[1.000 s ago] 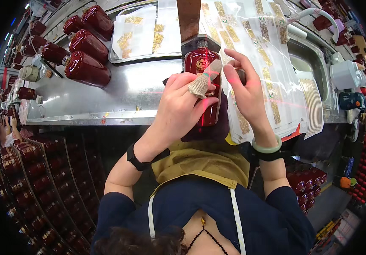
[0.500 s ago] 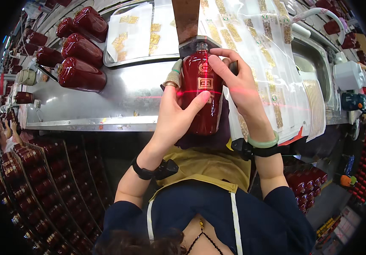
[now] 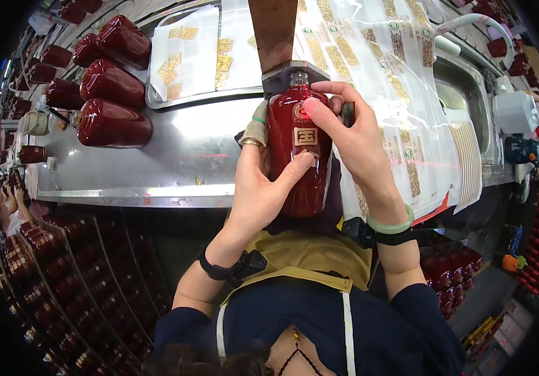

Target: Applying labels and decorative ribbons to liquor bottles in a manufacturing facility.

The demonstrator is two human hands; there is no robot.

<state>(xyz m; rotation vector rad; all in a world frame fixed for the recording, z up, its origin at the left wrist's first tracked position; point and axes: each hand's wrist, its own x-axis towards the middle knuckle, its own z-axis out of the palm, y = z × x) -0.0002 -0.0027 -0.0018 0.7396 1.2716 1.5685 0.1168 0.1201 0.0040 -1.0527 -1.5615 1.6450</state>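
Observation:
A glossy dark-red glass bottle (image 3: 304, 188) with gold markings on its front leans back, its clear threaded neck against a dark metal block (image 3: 294, 74). My left hand (image 3: 263, 172) is wrapped round its left side, the thumb lying across the front over a lower marking. A beige fabric cover with a green band sits on one left finger. My right hand (image 3: 360, 138) closes on the bottle's upper right, thumb on the round gold emblem (image 3: 300, 113) and index finger near the neck. A small dark piece (image 3: 347, 114), whose kind I cannot make out, shows at its curled fingers.
Gold decal sheets lie in a metal tray (image 3: 156, 100) at the far left and under clear film (image 3: 369, 94) on the right. Several red bottles (image 3: 114, 124) lie on the metal bench (image 3: 138, 169). A rusty post (image 3: 274, 31) rises behind my bottle; a sink (image 3: 460, 88) stands far right.
The bottle, both hands and the bench sit slightly lower in the picture, as the view has shifted. Both hands keep much the same hold. The red light line across the bottle has faded.

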